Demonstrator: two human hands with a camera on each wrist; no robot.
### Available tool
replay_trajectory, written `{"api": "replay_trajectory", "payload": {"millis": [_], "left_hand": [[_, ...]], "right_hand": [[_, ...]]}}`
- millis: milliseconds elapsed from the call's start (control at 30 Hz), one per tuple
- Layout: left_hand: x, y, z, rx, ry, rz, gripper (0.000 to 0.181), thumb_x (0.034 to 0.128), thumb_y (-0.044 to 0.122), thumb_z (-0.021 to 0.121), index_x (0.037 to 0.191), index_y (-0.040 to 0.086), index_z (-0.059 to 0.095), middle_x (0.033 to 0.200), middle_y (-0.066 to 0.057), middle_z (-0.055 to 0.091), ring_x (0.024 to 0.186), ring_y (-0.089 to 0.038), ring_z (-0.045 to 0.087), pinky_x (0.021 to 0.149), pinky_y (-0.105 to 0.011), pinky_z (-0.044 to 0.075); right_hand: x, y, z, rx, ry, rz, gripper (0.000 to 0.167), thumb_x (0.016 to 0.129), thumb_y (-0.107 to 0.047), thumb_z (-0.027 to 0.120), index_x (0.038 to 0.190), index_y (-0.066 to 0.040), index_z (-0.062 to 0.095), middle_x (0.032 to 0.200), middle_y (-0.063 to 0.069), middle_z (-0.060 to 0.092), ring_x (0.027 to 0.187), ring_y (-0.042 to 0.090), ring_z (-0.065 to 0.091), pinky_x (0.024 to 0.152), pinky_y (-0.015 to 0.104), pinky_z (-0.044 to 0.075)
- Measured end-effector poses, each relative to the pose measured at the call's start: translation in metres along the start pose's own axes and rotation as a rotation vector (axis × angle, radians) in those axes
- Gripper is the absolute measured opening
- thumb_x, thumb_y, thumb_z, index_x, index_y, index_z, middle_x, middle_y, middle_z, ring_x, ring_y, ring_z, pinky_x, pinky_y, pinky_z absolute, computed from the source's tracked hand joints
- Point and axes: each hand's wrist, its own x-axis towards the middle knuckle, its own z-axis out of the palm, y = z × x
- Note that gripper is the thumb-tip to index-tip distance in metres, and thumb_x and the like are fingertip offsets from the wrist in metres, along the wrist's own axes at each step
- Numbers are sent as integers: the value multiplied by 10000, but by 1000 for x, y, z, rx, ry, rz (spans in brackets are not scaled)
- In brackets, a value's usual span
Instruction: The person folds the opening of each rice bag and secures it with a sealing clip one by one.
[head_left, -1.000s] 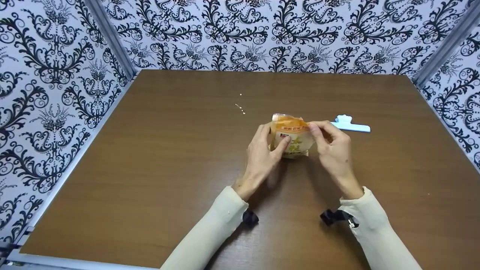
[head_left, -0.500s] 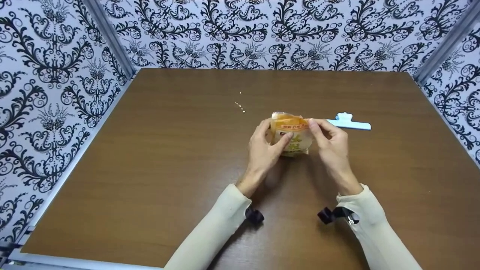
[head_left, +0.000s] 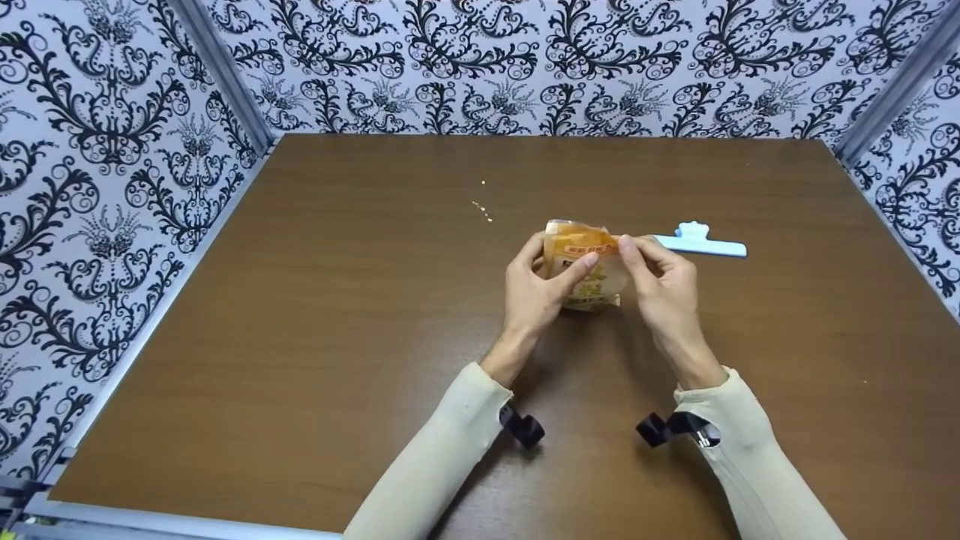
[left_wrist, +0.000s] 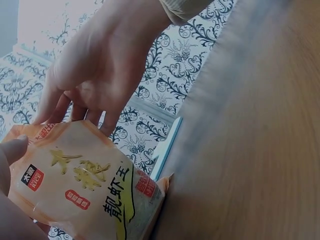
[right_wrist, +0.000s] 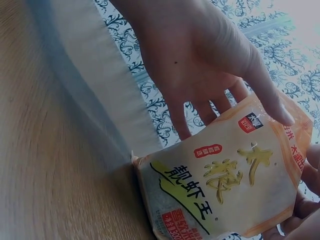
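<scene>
A small orange and white bag of rice [head_left: 592, 274] stands upright on the table in the head view. My left hand [head_left: 531, 296] grips its left side, thumb across the front and fingers behind. The upper right corner is pinched by my right hand [head_left: 666, 292]. In the left wrist view the bag [left_wrist: 80, 175] shows its printed front, with my right hand [left_wrist: 100, 65] at its top edge. The right wrist view has my left hand [right_wrist: 200, 65] holding the bag [right_wrist: 225, 175], its thumb near the red logo.
A light blue bag clip [head_left: 701, 241] lies on the brown table [head_left: 300, 337], just behind my right hand. Several pale grains [head_left: 482, 210] are scattered left of the bag. Patterned walls [head_left: 480, 67] bound the table at the back and sides.
My left thumb has slid up and right across the bag's front, and my left forearm has shifted slightly right. My right hand keeps pinching the corner; the bag stays in place.
</scene>
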Motion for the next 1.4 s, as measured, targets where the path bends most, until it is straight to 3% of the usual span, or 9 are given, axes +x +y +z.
{"api": "replay_trajectory", "payload": {"millis": [367, 667, 1400], "left_hand": [[2, -2, 8, -77, 60, -6, 275, 846, 160, 864, 1075, 64, 744, 975, -50, 744, 832, -83, 684, 743, -277, 605], [4, -1, 11, -120, 65, 16, 245, 860, 114, 853, 1053, 17, 738, 891, 14, 716, 762, -41, 612, 668, -210, 541], [2, -1, 12, -122, 73, 27, 219, 869, 93, 836, 1032, -11, 735, 899, -4, 719, 778, -47, 610, 686, -209, 520]], "right_hand": [[-1, 1, 1, -41, -9, 13, 313, 1038, -262, 658, 1114, 26, 754, 916, -86, 690, 904, 121, 609, 794, 223, 498], [0, 3, 2, -23, 13, -41, 251, 1033, -187, 661, 1104, 33, 759, 922, -124, 705, 921, 80, 632, 829, 194, 509], [-2, 9, 7, -52, 28, -119, 172, 1005, -146, 699, 1048, 5, 768, 910, -108, 692, 861, 91, 657, 794, 195, 540]]}}
